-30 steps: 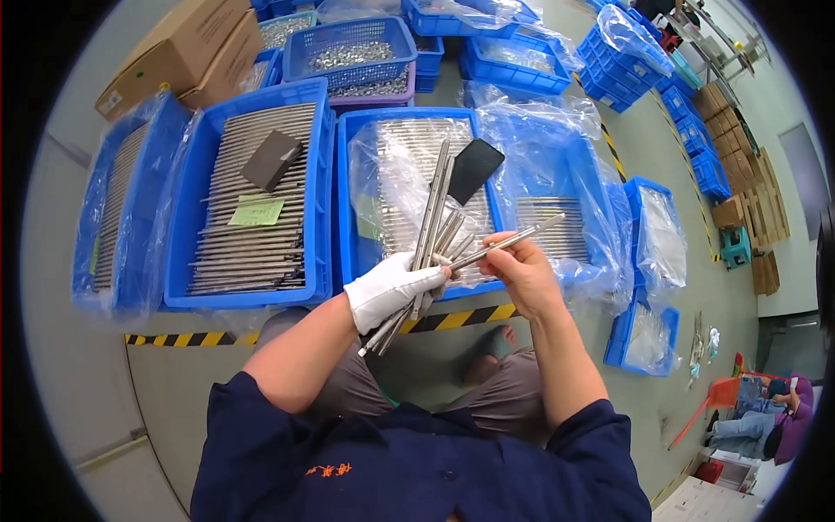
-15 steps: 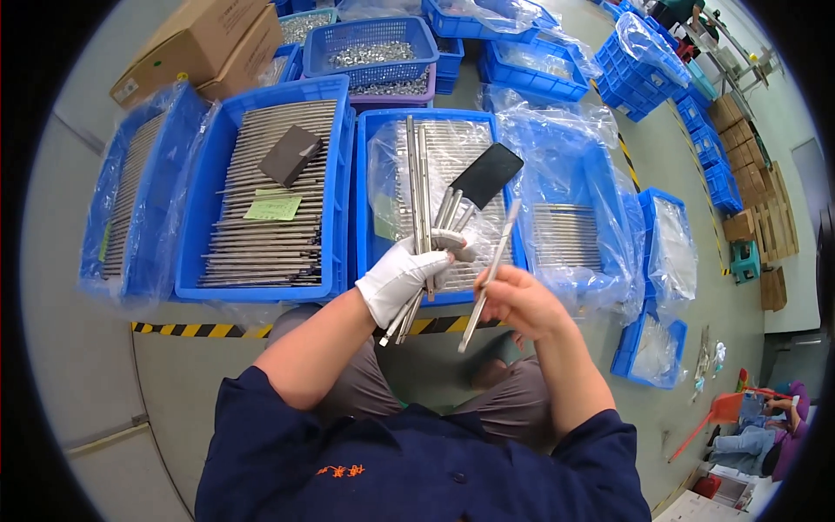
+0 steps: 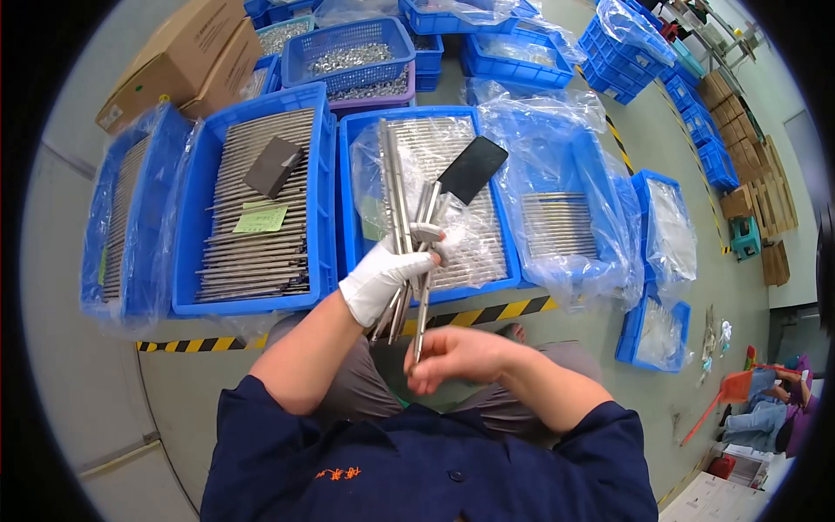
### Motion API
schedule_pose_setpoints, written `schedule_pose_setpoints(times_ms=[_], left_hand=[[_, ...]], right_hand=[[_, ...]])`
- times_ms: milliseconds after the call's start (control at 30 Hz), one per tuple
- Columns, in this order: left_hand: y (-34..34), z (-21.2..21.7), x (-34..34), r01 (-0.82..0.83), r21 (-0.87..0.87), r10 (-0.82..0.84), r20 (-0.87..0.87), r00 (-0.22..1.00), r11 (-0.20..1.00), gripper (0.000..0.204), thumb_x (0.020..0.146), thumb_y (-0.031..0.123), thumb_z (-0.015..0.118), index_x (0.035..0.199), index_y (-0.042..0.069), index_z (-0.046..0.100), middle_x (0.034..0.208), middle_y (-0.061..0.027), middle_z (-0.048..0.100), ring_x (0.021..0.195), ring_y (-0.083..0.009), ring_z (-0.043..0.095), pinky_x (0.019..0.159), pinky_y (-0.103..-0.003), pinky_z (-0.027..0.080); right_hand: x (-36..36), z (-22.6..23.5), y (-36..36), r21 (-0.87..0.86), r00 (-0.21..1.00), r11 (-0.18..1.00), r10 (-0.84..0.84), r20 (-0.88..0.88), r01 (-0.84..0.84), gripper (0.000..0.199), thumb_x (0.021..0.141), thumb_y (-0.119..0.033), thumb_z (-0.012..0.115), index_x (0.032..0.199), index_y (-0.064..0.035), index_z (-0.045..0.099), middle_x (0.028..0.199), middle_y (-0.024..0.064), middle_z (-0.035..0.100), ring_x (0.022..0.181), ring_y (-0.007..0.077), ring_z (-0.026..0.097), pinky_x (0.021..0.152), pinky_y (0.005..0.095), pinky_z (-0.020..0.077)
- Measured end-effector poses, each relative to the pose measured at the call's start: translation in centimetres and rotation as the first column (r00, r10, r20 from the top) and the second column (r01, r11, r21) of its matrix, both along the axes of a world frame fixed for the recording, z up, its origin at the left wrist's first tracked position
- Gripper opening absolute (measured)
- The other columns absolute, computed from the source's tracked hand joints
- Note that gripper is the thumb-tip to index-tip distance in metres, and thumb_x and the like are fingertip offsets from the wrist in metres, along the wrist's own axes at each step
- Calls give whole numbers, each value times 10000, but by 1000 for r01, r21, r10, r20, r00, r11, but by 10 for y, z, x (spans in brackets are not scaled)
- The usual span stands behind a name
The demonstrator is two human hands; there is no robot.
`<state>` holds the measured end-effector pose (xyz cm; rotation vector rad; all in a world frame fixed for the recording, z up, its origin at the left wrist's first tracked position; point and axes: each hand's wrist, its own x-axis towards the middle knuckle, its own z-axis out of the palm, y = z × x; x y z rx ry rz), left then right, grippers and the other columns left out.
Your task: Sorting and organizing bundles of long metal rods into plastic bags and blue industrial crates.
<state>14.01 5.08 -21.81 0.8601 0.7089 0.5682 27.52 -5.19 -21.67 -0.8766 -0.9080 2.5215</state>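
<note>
**Rod bundle held over the centre crate**

While the seated person works above the centre blue crate (image 3: 348,209), that crate serves as the reference for all positions below. It is lined with clear plastic and holds a layer of metal rods lying side by side. To its left stands a second blue crate (image 3: 323,191) of similar rods, carrying a dark block (image 3: 273,166) and a green slip (image 3: 260,218). To its right, a bag-lined crate (image 3: 600,174) holds a smaller batch. Beyond its far edge sit a basket of small metal parts (image 3: 348,54) and cardboard boxes (image 3: 178,61). A yellow-and-black floor stripe (image 3: 513,308) runs along its near edge.

Over that near edge, the left hand (image 3: 383,277), in a white glove, is closed around a fanned bundle of rods (image 3: 402,196), standing roughly upright. A black flat paddle (image 3: 472,170) shows at the top of the bundle. Nearer the body, the bare right hand (image 3: 452,357) pinches the lower end of a single rod (image 3: 423,313).

Judgement: the rods look stiff, smooth and heavy for their size, so liable to slip lengthwise. A single rod is best taken near its middle; the bundle wants a full-hand wrap low down.
</note>
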Motion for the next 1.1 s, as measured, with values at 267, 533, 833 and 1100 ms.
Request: schedule_pose_setpoints(times_ms=[267, 533, 833, 1100], left_hand=[[2, 9, -3, 184, 66, -177, -100, 979, 981, 427, 734, 57, 543, 1150, 57, 444, 763, 7, 496, 654, -80, 479, 592, -207, 397], [-23, 9, 12, 474, -29, -467, -227, 855, 880, 466, 768, 270, 603, 1150, 49, 453, 658, 51, 423, 559, -41, 384, 501, -176, 321], [-24, 4, 11, 470, 14, -455, -228, 861, 882, 443, 796, 321, 558, 1098, 11, 461, 630, 38, 422, 538, -45, 376, 489, -180, 314], [-26, 7, 8, 483, 24, -466, -224, 856, 875, 340, 801, 325, 549, 1019, 65, 527, 684, 41, 455, 564, -37, 389, 484, -182, 320]], right_hand=[[46, 29, 16, 305, 934, 892, -358, 21, 335, 131, 779, -112, 558, 874, -24, 542, 809, 60, 587, 746, 122, 560, 687, 248, 451], [116, 12, 48, 261, 384, 365, -923, -24, 894, 127, 819, -155, 530, 881, -43, 526, 817, 62, 580, 712, 111, 559, 617, 229, 467], [129, 11, 44, 214, 587, 559, -803, -100, 801, 120, 807, -111, 538, 902, -37, 534, 827, 68, 589, 719, 142, 590, 610, 239, 490], [126, 16, 38, 291, 648, 616, -761, -17, 732, 126, 787, -102, 562, 902, -51, 550, 802, 30, 581, 716, 113, 584, 621, 211, 481]])
